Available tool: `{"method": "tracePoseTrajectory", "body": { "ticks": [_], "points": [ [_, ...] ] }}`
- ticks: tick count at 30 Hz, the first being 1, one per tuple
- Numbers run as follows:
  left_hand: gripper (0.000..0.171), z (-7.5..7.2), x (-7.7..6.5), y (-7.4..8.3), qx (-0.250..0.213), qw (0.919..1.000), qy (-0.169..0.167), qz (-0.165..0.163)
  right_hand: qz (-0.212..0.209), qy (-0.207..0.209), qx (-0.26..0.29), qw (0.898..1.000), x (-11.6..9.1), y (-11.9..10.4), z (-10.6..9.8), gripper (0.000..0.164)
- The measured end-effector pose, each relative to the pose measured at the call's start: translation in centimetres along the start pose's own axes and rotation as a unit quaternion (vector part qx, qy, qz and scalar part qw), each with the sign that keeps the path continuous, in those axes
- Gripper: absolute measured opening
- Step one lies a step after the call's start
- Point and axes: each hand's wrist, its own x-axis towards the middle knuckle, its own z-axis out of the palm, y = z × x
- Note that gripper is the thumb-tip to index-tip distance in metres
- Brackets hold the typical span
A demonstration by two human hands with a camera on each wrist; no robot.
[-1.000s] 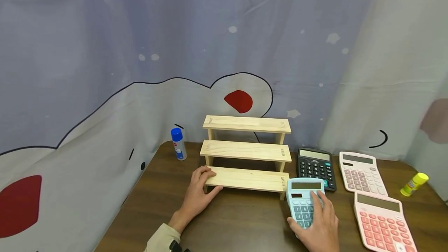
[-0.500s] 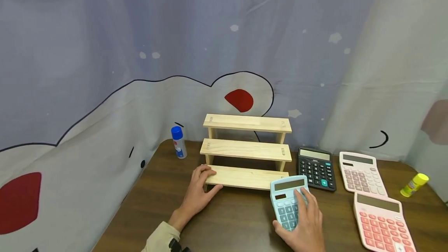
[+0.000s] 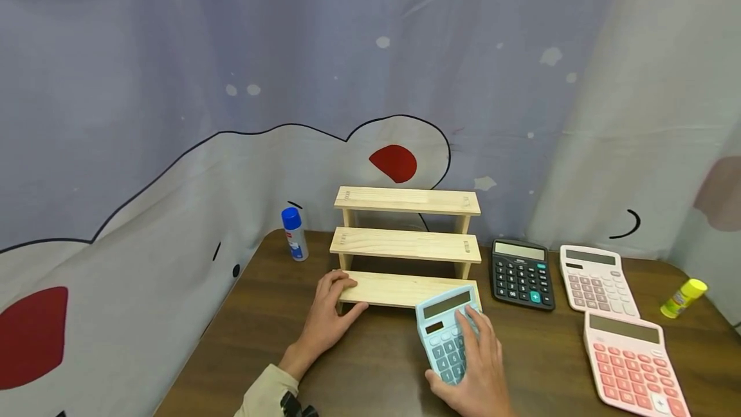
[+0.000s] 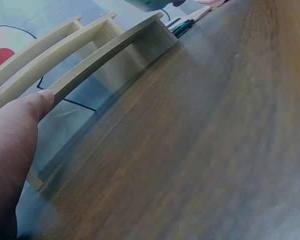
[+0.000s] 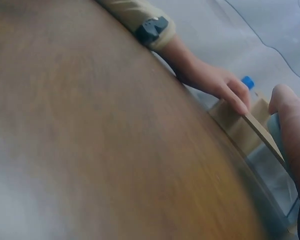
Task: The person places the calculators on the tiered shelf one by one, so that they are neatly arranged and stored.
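A light blue calculator [image 3: 450, 333] is in my right hand [image 3: 476, 369], thumb at its lower left edge and fingers over its right side. It tilts to the left and overlaps the right part of the lowest step in the head view. The three-tier wooden shelf [image 3: 405, 243] stands at the middle back of the table. My left hand [image 3: 325, 320] grips the left end of its lowest board, the thumb [image 4: 45, 100] against the front edge in the left wrist view. In the right wrist view the calculator is mostly hidden behind my right thumb [image 5: 285, 102].
Right of the shelf lie a black calculator [image 3: 523, 275], a white-pink calculator [image 3: 599, 282] and a pink calculator [image 3: 633, 362]. A yellow glue stick [image 3: 683, 298] stands at the far right. A blue-capped bottle [image 3: 295, 235] is left of the shelf. A printed curtain [image 3: 289, 50] hangs behind the table.
My right hand has carried the light blue calculator leftward, from beside the shelf's right end to in front of the lowest step, tilting it further. My left hand has stayed on the shelf.
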Motion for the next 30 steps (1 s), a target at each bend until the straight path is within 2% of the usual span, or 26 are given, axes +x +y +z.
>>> {"method": "tracePoseTrajectory", "body": {
  "ticks": [12,22,30],
  "points": [
    [0.041,-0.2,-0.1,0.3,-0.004,1.0000,0.000,-0.006,-0.030,-0.034,0.024,0.999,0.1,-3.3,2.3,0.114],
    [0.040,0.0,-0.4,0.4,-0.006,0.9999,-0.006,-0.007,-0.032,-0.069,0.034,0.997,0.0,-4.6,3.1,0.113],
    [0.040,0.1,0.0,0.1,-0.001,0.9997,0.013,0.022,-0.036,-0.079,0.059,0.994,0.8,-5.1,4.2,0.112]
  ]
}}
